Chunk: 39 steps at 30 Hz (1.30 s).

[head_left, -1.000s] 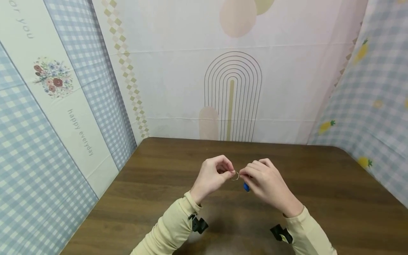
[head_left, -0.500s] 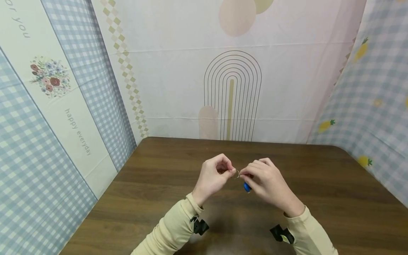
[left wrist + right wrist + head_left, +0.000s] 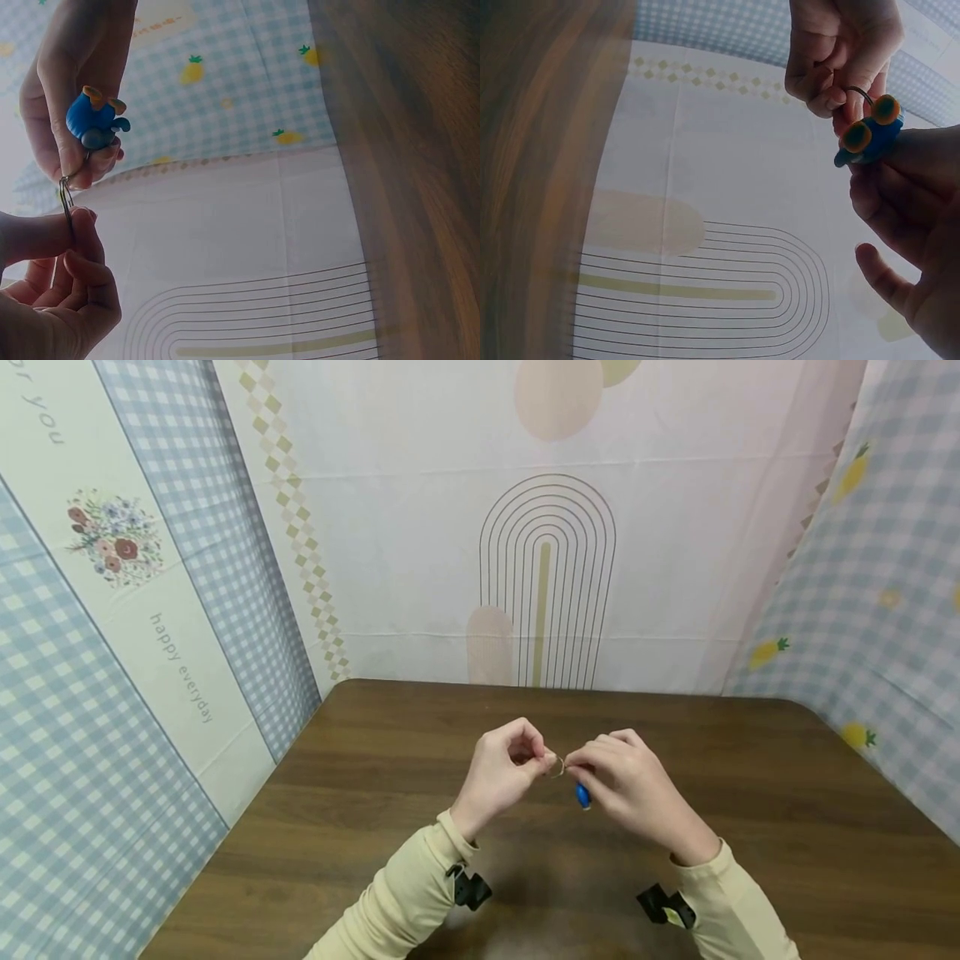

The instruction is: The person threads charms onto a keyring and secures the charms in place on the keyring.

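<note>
Both hands hold a keychain over the table. My left hand [image 3: 498, 777] pinches its thin metal split ring [image 3: 68, 201] between thumb and index finger. From the other side, my right hand [image 3: 628, 785] pinches the keychain where the ring meets the charm; whether the fingertips are on the ring or a short link is hidden. A small blue figure charm [image 3: 90, 124] with orange feet-like parts dangles beside the right fingers. It also shows as a blue charm [image 3: 875, 141] in the right wrist view, close to the right fingertips.
A dark brown wooden table [image 3: 360, 860] spreads beneath the hands. Printed cloths hang around it: a white backdrop [image 3: 397, 552] behind, with blue checked cloth at the left and right. Black camera mounts [image 3: 469, 888] sit on both sleeved wrists.
Both hands keep their pinch in nearly the same place. The split ring turns slightly between them, and a little more of the blue charm shows below the right fingers.
</note>
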### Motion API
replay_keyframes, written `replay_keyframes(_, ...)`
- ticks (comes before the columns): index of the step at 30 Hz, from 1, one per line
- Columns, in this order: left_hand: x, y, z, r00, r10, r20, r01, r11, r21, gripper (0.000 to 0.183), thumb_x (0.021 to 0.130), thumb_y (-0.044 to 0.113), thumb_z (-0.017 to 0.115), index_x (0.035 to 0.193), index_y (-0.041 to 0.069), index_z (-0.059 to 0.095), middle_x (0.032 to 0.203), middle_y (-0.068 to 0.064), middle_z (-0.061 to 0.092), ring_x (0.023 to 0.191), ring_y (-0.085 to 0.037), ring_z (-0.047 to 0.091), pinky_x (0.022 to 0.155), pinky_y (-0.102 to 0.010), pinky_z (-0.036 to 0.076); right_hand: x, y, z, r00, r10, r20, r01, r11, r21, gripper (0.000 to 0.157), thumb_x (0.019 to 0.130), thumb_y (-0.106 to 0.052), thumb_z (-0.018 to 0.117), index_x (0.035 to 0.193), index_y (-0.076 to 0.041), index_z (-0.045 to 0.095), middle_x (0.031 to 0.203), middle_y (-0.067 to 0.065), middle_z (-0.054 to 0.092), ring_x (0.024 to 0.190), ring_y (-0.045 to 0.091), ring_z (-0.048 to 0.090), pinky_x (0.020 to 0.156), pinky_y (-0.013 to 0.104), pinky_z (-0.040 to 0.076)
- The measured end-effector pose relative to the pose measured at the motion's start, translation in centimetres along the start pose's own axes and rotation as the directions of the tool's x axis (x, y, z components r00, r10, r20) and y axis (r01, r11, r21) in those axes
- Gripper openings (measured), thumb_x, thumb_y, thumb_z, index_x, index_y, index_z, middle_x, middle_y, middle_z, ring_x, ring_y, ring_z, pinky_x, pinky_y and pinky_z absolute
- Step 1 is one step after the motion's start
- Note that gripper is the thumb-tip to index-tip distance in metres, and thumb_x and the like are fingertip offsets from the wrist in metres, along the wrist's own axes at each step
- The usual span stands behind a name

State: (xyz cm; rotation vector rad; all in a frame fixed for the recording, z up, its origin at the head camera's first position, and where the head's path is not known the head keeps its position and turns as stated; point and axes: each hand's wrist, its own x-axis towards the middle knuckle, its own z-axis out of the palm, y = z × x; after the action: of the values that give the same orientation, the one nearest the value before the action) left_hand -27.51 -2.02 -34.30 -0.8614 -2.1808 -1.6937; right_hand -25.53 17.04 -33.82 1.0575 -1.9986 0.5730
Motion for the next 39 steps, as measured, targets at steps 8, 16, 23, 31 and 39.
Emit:
replay_keyframes(8,0.05,0.14,-0.12,1.000,-0.001,0.004,0.001,1.000,-0.005,0.017,0.083,-0.001,0.072,0.077,-0.001,0.056,0.076,-0.018,0.069,0.066,-0.013,0.063,0.062,-0.021,0.054,0.13,-0.34,-0.05,1.000,0.027,0.001,-0.027,0.998,-0.053,0.009,0.081,-0.004,0.074,0.085,-0.010,0.070,0.074,-0.006,0.067,0.067,0.004,0.058,0.080,0.030,0.040)
replay_keyframes(16,0.11,0.11,0.05,1.000,0.011,-0.008,-0.011,1.000,0.002,0.018,0.083,-0.001,0.072,0.076,0.000,0.056,0.076,-0.017,0.069,0.065,-0.008,0.061,0.061,-0.020,0.054,0.15,-0.71,0.10,0.998,0.067,0.005,-0.066,0.990,-0.127,0.018,0.073,0.002,0.076,0.080,-0.011,0.068,0.068,-0.009,0.062,0.062,0.001,0.053,0.078,0.029,0.041)
replay_keyframes(23,0.14,0.41,0.23,0.999,0.034,-0.005,-0.034,0.999,0.039,0.008,0.084,-0.002,0.070,0.085,0.001,0.063,0.077,-0.014,0.070,0.065,-0.008,0.061,0.061,-0.025,0.054,0.22,-0.67,0.17,0.996,0.086,0.008,-0.084,0.989,-0.124,0.016,0.074,0.001,0.076,0.079,-0.013,0.068,0.067,-0.010,0.062,0.061,0.000,0.052,0.078,0.029,0.041)
replay_keyframes(31,0.08,0.45,0.24,0.994,0.109,0.018,-0.110,0.984,0.140,0.007,0.085,0.001,0.070,0.088,0.004,0.076,0.081,-0.008,0.071,0.068,-0.009,0.065,0.062,-0.016,0.053,0.10,-0.67,-0.02,0.996,0.085,0.006,-0.083,0.986,-0.143,0.015,0.074,0.000,0.076,0.079,-0.011,0.068,0.066,-0.011,0.063,0.061,0.001,0.052,0.077,0.029,0.041)
replay_keyframes(39,0.04,0.21,0.40,0.996,0.093,0.006,-0.093,0.987,0.128,0.006,0.085,0.000,0.071,0.086,0.003,0.075,0.080,-0.009,0.071,0.067,-0.012,0.065,0.061,-0.017,0.053,0.08,-0.59,-0.04,0.996,0.090,0.027,-0.085,0.985,-0.150,0.014,0.075,-0.003,0.077,0.081,-0.013,0.069,0.069,-0.010,0.064,0.061,0.000,0.052,0.077,0.030,0.043)
